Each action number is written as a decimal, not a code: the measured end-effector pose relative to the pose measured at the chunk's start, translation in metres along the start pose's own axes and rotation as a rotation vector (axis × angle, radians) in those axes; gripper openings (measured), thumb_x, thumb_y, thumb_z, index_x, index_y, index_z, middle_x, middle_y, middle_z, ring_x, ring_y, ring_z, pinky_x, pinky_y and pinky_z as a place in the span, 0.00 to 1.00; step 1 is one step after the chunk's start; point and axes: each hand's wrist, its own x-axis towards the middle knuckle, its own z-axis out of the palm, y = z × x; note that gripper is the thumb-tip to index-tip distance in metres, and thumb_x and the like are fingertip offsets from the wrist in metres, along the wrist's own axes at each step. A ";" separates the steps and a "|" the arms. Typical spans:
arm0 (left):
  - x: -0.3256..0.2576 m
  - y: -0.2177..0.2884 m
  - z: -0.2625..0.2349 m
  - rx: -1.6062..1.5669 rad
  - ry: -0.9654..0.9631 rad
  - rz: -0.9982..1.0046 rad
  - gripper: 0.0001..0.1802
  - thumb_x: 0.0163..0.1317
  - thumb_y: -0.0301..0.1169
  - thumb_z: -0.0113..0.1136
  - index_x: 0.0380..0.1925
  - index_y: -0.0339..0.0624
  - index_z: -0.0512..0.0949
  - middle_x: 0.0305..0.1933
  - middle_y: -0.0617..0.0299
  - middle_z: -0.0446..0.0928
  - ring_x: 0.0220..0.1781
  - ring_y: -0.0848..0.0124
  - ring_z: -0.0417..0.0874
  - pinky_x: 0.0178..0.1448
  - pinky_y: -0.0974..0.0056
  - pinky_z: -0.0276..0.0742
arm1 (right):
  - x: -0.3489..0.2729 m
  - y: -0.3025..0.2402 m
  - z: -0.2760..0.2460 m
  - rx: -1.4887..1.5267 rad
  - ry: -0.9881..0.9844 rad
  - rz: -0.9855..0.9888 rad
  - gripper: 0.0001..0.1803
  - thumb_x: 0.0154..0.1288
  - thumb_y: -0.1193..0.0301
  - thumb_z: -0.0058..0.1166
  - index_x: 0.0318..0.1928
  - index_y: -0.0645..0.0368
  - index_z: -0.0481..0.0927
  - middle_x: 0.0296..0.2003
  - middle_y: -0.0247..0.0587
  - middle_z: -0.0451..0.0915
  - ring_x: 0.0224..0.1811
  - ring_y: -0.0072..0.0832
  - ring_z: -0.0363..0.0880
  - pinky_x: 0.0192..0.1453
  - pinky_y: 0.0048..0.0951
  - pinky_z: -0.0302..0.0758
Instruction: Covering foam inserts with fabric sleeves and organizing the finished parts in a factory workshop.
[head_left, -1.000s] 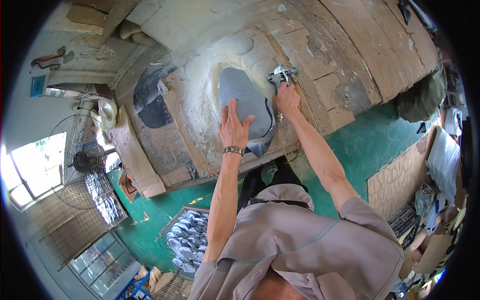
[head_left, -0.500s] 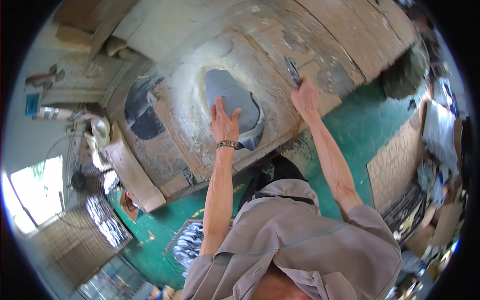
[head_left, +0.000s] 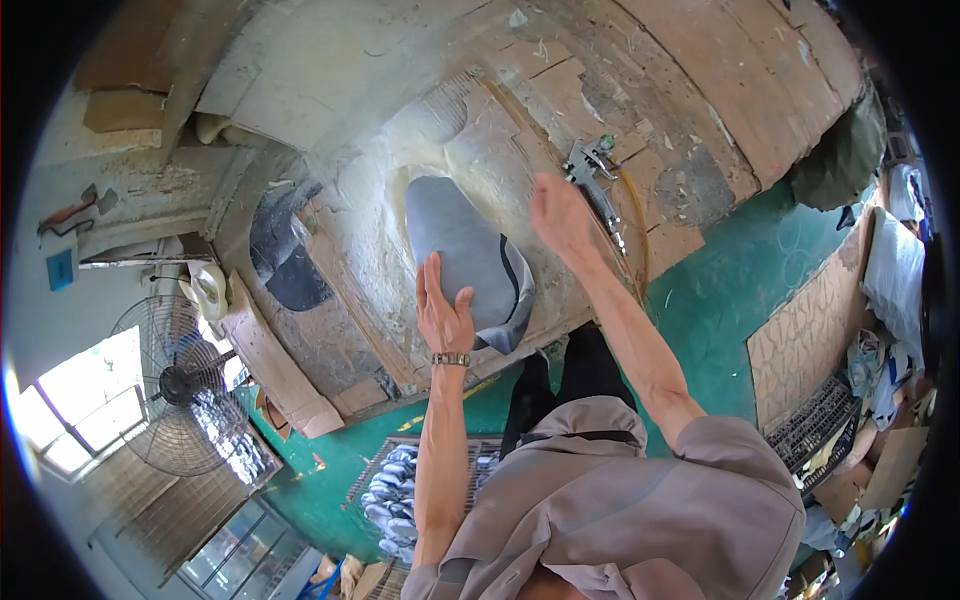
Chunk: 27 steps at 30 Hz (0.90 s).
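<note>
A long, rounded grey fabric piece [head_left: 450, 225] lies on the work table, with black-edged layers under its lower right end. My left hand [head_left: 442, 315] rests on its near left part, fingers stretched out together and thumb apart. To the right of the piece is my right hand [head_left: 565, 220], raised over the table with its fingers curled and nothing visible in them. Just beyond that hand, a metal spray gun [head_left: 597, 185] lies on the table, apart from the fingers. An amber hose [head_left: 637, 215] runs beside it.
Pale dried residue [head_left: 375, 235] coats the cardboard-covered table around the piece. Dark sheets [head_left: 290, 245] lie at its left. A caged fan [head_left: 178, 385] stands at the left. Below is a rack [head_left: 395, 490] of grey-white pieces on the green floor [head_left: 700, 300].
My right hand has let go of the spray gun, which now lies on the table, and has moved left toward the grey piece. My left hand stays on the piece. The view has shifted.
</note>
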 end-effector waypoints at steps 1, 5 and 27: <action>0.001 0.000 0.000 -0.055 0.007 -0.024 0.39 0.75 0.48 0.56 0.77 0.37 0.59 0.76 0.55 0.72 0.80 0.47 0.65 0.80 0.50 0.63 | 0.007 -0.009 0.018 0.156 -0.145 0.134 0.12 0.63 0.70 0.54 0.44 0.63 0.82 0.40 0.61 0.85 0.42 0.58 0.84 0.47 0.53 0.79; 0.010 0.005 0.006 -0.060 -0.014 -0.037 0.38 0.72 0.37 0.58 0.77 0.34 0.59 0.75 0.51 0.73 0.80 0.46 0.65 0.81 0.49 0.61 | 0.048 -0.032 0.066 0.275 -0.509 0.288 0.14 0.65 0.69 0.49 0.42 0.65 0.84 0.42 0.67 0.85 0.45 0.62 0.85 0.49 0.53 0.80; 0.018 -0.004 0.012 -0.051 -0.003 -0.064 0.37 0.77 0.47 0.52 0.75 0.32 0.61 0.74 0.48 0.74 0.80 0.46 0.65 0.81 0.48 0.58 | 0.095 -0.039 0.096 1.755 -0.207 0.991 0.35 0.58 0.88 0.45 0.70 0.69 0.66 0.62 0.57 0.80 0.62 0.39 0.81 0.67 0.34 0.74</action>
